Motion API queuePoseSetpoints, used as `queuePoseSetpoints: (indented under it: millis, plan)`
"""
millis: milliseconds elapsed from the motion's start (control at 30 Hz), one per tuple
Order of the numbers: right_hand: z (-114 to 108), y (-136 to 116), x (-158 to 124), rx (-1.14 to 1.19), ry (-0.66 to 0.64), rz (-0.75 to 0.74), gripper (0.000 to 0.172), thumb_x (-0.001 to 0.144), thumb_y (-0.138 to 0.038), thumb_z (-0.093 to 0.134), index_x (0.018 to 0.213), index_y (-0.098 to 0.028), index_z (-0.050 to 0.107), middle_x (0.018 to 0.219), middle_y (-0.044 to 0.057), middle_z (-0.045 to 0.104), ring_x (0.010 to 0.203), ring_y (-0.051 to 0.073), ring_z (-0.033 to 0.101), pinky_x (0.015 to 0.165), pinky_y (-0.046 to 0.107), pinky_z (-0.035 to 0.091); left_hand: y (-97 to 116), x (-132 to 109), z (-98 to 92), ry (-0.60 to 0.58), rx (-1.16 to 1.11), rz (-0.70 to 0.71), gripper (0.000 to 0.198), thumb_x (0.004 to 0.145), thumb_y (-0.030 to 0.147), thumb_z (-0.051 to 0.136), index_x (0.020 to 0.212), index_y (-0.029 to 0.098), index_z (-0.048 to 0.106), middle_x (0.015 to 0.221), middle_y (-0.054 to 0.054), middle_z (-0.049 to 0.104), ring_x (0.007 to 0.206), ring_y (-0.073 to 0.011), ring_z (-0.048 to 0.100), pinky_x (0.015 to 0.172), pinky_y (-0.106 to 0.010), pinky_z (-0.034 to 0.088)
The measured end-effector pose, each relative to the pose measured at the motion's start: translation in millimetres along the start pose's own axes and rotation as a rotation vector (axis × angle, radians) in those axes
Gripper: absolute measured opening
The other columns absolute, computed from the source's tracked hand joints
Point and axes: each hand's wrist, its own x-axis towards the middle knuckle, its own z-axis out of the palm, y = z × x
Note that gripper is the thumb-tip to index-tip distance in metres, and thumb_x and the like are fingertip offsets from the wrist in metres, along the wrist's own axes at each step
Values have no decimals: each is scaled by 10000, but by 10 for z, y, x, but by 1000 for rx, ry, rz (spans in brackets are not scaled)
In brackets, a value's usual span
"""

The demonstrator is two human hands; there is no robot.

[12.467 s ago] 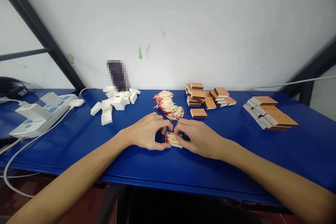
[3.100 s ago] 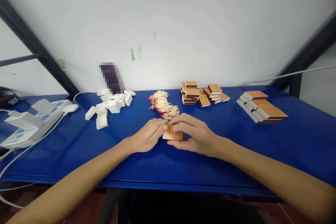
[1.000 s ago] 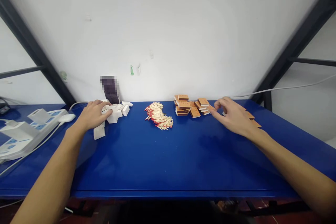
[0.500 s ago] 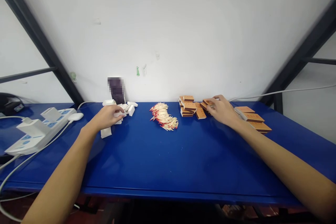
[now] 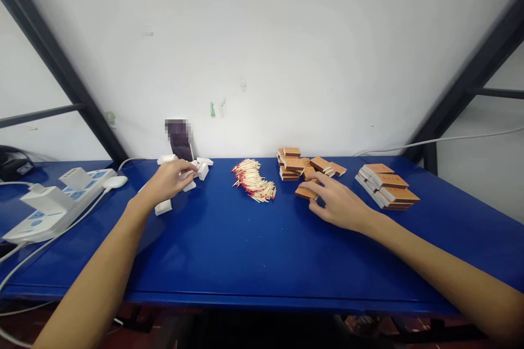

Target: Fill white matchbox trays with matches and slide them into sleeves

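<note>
Right hand (image 5: 338,204) pinches a sleeve (image 5: 306,191) by its near end. Just right of it, a neat stack (image 5: 393,181) of boxes; we judge those finished. Left hand (image 5: 167,181) curled over trays (image 5: 163,207); we can't tell if it grips one. Remaining: trays, loose matches (image 5: 254,180) between hands, more sleeves (image 5: 293,163) beyond the right.
</note>
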Motion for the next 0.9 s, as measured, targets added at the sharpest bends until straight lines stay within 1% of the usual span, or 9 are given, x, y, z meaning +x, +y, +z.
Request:
queuePoseSetpoints:
  millis: [100,267,400,500,600,700,767,833,900]
  plan:
    - [21,4,6,-116,-76,43,331,845,-204,513,1157,-191,623,1179,125,608,908,260,636,769,397,512,-24,1,-5,43,0,-30,400,893,467,448,1029,193,706,1005,-87,642,798,-186,610,771,-309,490]
    - [-32,-107,143,-166,-16,-19,265,862,-270,532,1087,-168,629,1142,160,615,1044,319,575,845,453,449,-75,-3,-2,119,6,-48,374,865,416,462,1052,197,701,1149,-113,546,937,-223,597,904,-390,497]
    - [-42,-245,293,20,-36,-104,133,873,-206,506,936,-179,619,975,103,627,897,233,579,776,364,441,-108,-12,15,96,10,-46,350,857,339,439,1043,194,698,1236,-122,513,1013,-248,586,956,-437,482]
    - [-2,-336,403,-10,-83,-121,139,885,-211,494,895,-174,628,893,81,625,758,197,574,646,308,390,-93,-20,-5,94,-5,-43,334,856,318,446,1040,191,694,1276,-119,493,1019,-242,591,951,-430,493]
    - [55,-433,485,-46,-138,-144,173,909,-200,480,950,-175,647,887,68,643,716,174,581,598,294,336,-22,-19,-52,129,-30,-30,309,867,293,454,1033,188,692,1300,-114,481,1020,-235,603,881,-398,526]
    - [114,-546,518,-26,-187,-192,222,941,-198,456,1027,-191,660,908,59,669,719,165,601,619,291,340,170,-2,-62,248,-96,23,235,880,247,478,965,195,691,1245,-94,526,1089,-233,586,817,-339,542]
    - [155,-615,512,-13,-225,-198,259,960,-217,442,1105,-196,656,940,61,686,736,171,623,647,292,361,394,4,-10,356,-190,142,203,883,186,493,925,192,691,1140,-85,569,1070,-213,589,791,-314,542]
    - [195,-663,495,-2,-262,-184,297,970,-232,430,1176,-196,642,977,65,697,752,183,643,669,297,383,683,-13,91,363,-297,285,228,876,97,488,899,197,691,1101,-69,584,1027,-180,600,817,-311,537]
    - [227,-684,475,16,-282,-156,333,977,-244,420,1238,-188,618,1015,74,704,787,201,662,685,303,402,994,-62,220,308,-405,402,269,853,28,483,903,195,687,1082,-69,586,975,-155,610,742,-258,537]
